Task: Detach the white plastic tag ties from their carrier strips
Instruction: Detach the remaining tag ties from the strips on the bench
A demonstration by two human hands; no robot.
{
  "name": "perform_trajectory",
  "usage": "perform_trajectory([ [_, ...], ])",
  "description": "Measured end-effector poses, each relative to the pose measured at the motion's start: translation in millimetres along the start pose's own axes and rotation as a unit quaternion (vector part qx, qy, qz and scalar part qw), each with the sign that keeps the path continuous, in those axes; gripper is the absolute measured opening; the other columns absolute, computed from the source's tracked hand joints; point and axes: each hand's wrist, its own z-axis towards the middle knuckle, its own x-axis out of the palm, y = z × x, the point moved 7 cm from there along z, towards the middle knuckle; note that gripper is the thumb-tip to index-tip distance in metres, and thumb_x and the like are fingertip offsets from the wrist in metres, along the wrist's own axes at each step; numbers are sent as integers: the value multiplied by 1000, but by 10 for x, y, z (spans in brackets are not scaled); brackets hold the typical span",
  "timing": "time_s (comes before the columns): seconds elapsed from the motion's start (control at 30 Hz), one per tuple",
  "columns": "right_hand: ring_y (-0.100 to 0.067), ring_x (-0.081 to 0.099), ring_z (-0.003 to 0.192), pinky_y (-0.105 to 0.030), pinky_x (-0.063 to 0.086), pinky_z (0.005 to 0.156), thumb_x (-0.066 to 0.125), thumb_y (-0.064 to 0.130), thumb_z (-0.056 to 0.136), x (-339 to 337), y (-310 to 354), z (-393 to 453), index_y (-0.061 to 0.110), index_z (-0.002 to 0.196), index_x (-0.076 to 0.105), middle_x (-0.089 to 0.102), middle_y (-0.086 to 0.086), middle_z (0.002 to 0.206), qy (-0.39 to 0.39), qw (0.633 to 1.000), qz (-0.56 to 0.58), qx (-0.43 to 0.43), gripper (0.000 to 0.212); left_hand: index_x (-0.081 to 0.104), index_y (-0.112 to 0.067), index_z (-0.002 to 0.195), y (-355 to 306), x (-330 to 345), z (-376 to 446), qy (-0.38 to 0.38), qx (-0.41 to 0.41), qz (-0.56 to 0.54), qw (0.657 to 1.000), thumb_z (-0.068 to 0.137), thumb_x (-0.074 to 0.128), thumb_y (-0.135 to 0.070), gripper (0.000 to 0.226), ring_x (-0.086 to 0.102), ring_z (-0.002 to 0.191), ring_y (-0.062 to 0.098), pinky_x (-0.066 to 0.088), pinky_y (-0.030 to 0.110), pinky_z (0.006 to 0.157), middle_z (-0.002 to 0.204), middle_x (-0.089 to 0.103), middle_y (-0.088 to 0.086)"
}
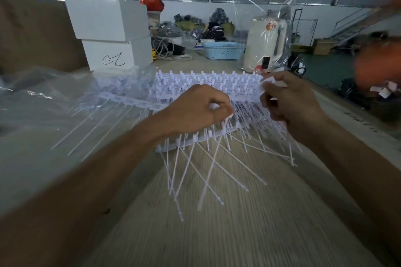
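A stack of white plastic tag ties on carrier strips (208,84) lies in the middle of the wooden table (238,223), with thin white tails (212,167) fanning toward me. My left hand (195,110) is curled over the near side of the stack and grips a bunch of ties. At the stack's right edge, my right hand (288,97) pinches a white tag head between thumb and fingers. More ties on a strip (121,99) lie to the left, partly on clear plastic.
Clear plastic wrap (43,93) covers the table's left. Two stacked white boxes (112,34) stand behind, next to brown cardboard (32,32). A blue basket (223,50) and a white appliance in plastic (264,43) sit farther back. A person in orange (379,65) is at right, blurred.
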Motion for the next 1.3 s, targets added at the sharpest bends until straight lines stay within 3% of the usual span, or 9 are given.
perform_trajectory([
  [0.1, -12, 33, 43, -21, 22, 45, 46, 16, 106, 5, -69, -20, 21, 108, 62, 56, -3, 59, 55, 995, 83, 32, 17, 65, -27, 74, -33, -4, 22, -28, 1, -26, 999, 103, 55, -27, 31, 55, 59, -2, 37, 10, 65, 63, 60, -14],
  [0.23, -13, 31, 46, -23, 25, 42, 37, 15, 108, 181, -40, -102, 44, 128, 56, 50, -3, 62, 91, 993, 79, 13, 40, 69, -23, 92, 83, -4, 20, -19, -28, -47, 998, 104, 50, -18, 23, 65, 75, 32, 52, 46, 72, 76, 66, -8],
  [0.4, -10, 29, 40, -17, 23, 43, 46, 17, 105, 340, -31, -185, 23, 102, 71, 49, -4, 66, 77, 997, 14, 17, 26, 62, -14, 107, 88, -78, 14, -54, -11, -122, 991, 96, 64, -10, 12, 71, 78, 22, 57, 49, 84, 82, 70, 4],
  [0.53, -10, 31, 40, -20, 25, 40, 56, 39, 101, 430, -67, -251, 11, 86, 62, 52, -7, 70, 119, 992, -17, 41, 32, 58, -7, 104, 34, -128, 7, -81, 22, -152, 985, 92, 71, -9, 18, 72, 78, 25, 57, 47, 81, 101, 64, 7],
  [0.6, -11, 30, 42, -20, 24, 40, 59, 33, 100, 454, -39, -275, 10, 88, 62, 53, -5, 68, 135, 990, -5, 32, 26, 58, -7, 104, 31, -159, -3, -88, 22, -147, 985, 92, 71, -11, 18, 73, 79, 24, 57, 50, 83, 105, 63, 7],
  [0.83, -8, 29, 41, -17, 22, 40, 66, 21, 95, 427, -30, -229, 15, 85, 61, 56, -1, 69, 112, 985, 117, 62, 13, 65, -7, 88, 84, -126, 17, -74, -40, -48, 995, 103, 52, -32, 32, 60, 59, 0, 48, 20, 66, 69, 67, -7],
  [1.03, -9, 28, 40, -16, 22, 38, 62, 16, 95, 529, -141, -251, 16, 78, 59, 51, 0, 66, 115, 976, 165, 85, 18, 55, -25, 64, 210, -184, -19, -90, -70, -7, 993, 101, 56, -40, 39, 46, 47, -2, 37, 21, 58, 51, 50, -12],
  [1.23, -12, 28, 40, -19, 22, 39, 61, 17, 98, 613, -106, -365, -5, 90, 60, 59, -12, 73, 153, 983, 92, 46, 23, 38, -23, 57, 163, -142, -117, -136, -46, 60, 988, 103, 52, -32, 49, 38, 47, 6, 28, 20, 51, 49, 34, -6],
  [1.3, -15, 29, 41, -21, 24, 39, 63, 18, 97, 629, -47, -407, 1, 83, 63, 55, -17, 73, 163, 984, 65, 18, 22, 37, -20, 57, 189, -168, -136, -142, -48, 38, 988, 104, 51, -29, 50, 34, 46, 7, 27, 20, 51, 49, 33, -6],
])
